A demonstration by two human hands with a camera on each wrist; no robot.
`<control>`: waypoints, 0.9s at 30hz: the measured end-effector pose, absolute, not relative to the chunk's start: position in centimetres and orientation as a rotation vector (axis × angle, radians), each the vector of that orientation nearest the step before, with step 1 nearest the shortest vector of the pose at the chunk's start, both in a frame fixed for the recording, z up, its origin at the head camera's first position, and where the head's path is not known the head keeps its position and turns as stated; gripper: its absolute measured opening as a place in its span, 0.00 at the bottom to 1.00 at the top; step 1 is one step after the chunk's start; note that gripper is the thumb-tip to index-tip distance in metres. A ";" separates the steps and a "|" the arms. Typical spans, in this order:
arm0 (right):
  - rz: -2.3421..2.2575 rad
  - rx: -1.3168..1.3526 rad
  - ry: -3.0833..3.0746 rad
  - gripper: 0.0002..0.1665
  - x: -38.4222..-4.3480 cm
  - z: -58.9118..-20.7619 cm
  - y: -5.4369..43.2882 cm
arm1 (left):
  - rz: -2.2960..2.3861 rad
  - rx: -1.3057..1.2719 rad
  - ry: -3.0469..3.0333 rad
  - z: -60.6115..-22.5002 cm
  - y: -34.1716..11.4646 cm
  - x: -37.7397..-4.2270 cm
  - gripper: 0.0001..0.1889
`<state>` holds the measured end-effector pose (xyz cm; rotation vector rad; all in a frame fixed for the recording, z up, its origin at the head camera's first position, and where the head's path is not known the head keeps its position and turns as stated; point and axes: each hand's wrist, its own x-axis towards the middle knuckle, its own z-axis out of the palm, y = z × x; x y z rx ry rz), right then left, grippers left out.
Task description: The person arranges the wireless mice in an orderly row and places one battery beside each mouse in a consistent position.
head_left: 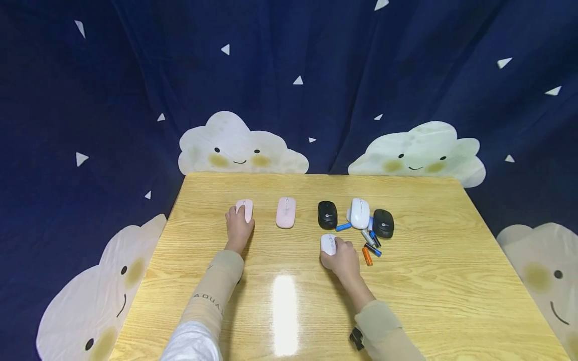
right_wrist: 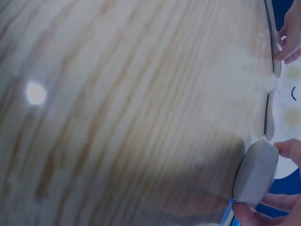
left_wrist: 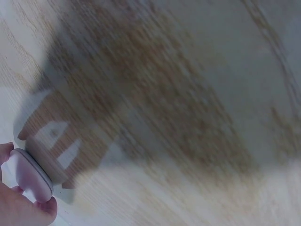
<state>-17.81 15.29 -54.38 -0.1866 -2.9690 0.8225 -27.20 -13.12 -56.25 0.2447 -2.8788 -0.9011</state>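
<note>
At the left of the table, my left hand (head_left: pixel 238 229) grips a pale pink computer mouse (head_left: pixel 248 203). The left wrist view shows thumb and fingertips at opposite edges of that pink mouse (left_wrist: pixel 29 175), close over the wood. My right hand (head_left: pixel 346 259) holds a white mouse (head_left: pixel 327 243) near the middle, thumb on one side and fingers on the other. In the right wrist view this white mouse (right_wrist: pixel 257 172) is tilted between thumb and fingers. Between the hands, farther back, lies a second pink mouse (head_left: pixel 286 212).
Beyond my right hand are a black mouse (head_left: pixel 327 215), another white mouse (head_left: pixel 359 214) resting over something pale, and a second black mouse (head_left: pixel 383 223). Several batteries lie scattered there, among them a blue one (head_left: pixel 343 227) and an orange one (head_left: pixel 367 256). A dark blue curtain (head_left: pixel 271 60) hangs behind the table.
</note>
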 end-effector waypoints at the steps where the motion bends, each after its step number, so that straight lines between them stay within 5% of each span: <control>1: 0.811 -0.188 -2.968 0.37 -17.8 -54.5 15.2 | -0.902 0.245 -2.880 -56.2 -13.1 -27.2 0.28; 27: 0.740 -0.167 -2.970 0.40 -18.3 -54.1 15.6 | -0.906 0.236 -2.840 -56.9 -13.2 -27.6 0.27</control>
